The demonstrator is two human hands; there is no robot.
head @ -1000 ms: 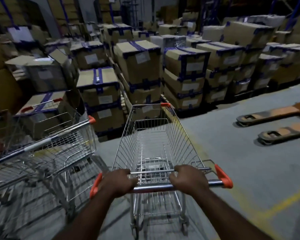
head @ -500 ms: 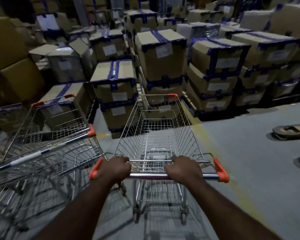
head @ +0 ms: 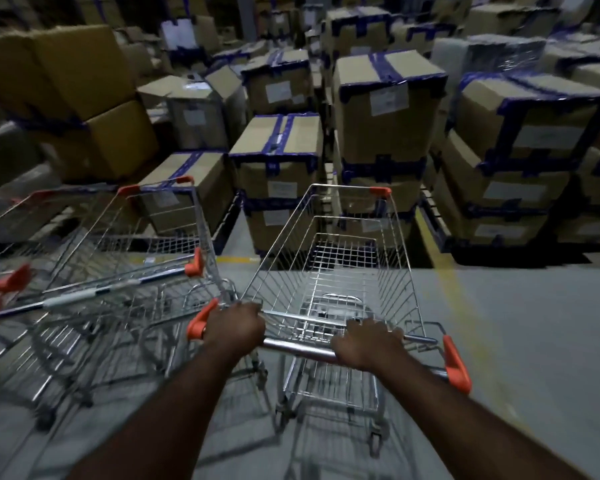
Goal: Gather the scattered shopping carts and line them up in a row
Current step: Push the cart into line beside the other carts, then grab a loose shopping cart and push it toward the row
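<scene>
A wire shopping cart [head: 340,271] with orange corner caps stands straight ahead of me, its basket empty. My left hand [head: 234,329] grips the left end of its steel handle bar, beside the orange end cap. My right hand [head: 366,344] grips the same bar further right. Just left of it stands a second cart [head: 132,251], parked side by side with its handle toward me. The orange handle ends of a third cart [head: 0,292] show at the left edge, the rest cut off.
Stacks of cardboard boxes [head: 381,109] with blue tape on pallets fill the space right ahead of the carts. A yellow floor line [head: 454,282] runs along the right. Bare grey concrete floor [head: 534,323] lies to the right.
The cart in my hands has rolled forward and closer to the boxes, drawing level with the cart on the left. The view has swung left, and the pallet-jack forks at the right are out of frame.
</scene>
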